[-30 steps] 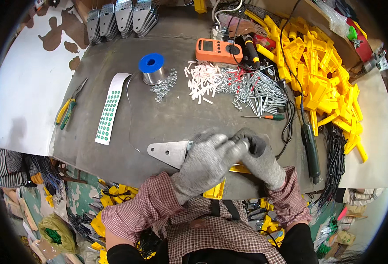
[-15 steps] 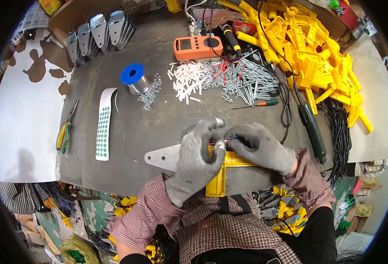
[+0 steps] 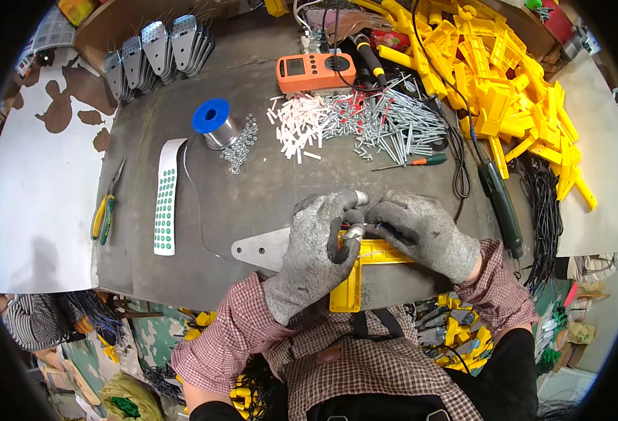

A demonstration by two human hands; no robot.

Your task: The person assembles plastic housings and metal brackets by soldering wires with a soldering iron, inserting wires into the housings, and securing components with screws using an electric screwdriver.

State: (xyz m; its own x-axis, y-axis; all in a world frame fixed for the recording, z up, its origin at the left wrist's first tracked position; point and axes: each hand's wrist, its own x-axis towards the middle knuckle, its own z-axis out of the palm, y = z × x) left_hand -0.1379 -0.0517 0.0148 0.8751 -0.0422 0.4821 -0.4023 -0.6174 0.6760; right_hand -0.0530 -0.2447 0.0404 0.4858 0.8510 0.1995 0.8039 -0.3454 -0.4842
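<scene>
My left hand (image 3: 316,252), in a grey glove with worn pale fingertips, is closed in a pinch on a thin reddish wire (image 3: 346,226). My right hand (image 3: 428,235), gloved too, is bent in beside it, its fingertips pressed together on the thin wiring; a speck of blue shows there. The fingers hide the wire ends. Below both hands lies a yellow plastic L-shaped housing (image 3: 346,293), its ribbed arm (image 3: 383,252) running under the right hand. A tapered grey metal plate (image 3: 261,250) with holes sticks out left from beneath the left hand.
A solder spool (image 3: 212,116) and small nuts (image 3: 237,151) lie beyond, with white sleeves (image 3: 298,126), screws (image 3: 400,126) and an orange meter (image 3: 316,72). Pliers (image 3: 105,210) and a dotted sticker strip (image 3: 165,200) are left; a soldering iron (image 3: 502,210), screwdriver (image 3: 421,162) and yellow parts (image 3: 491,91) right.
The right hand has turned over and its fingers have closed in toward the left fingertips. Less of the red and blue wire shows. The left hand has barely shifted.
</scene>
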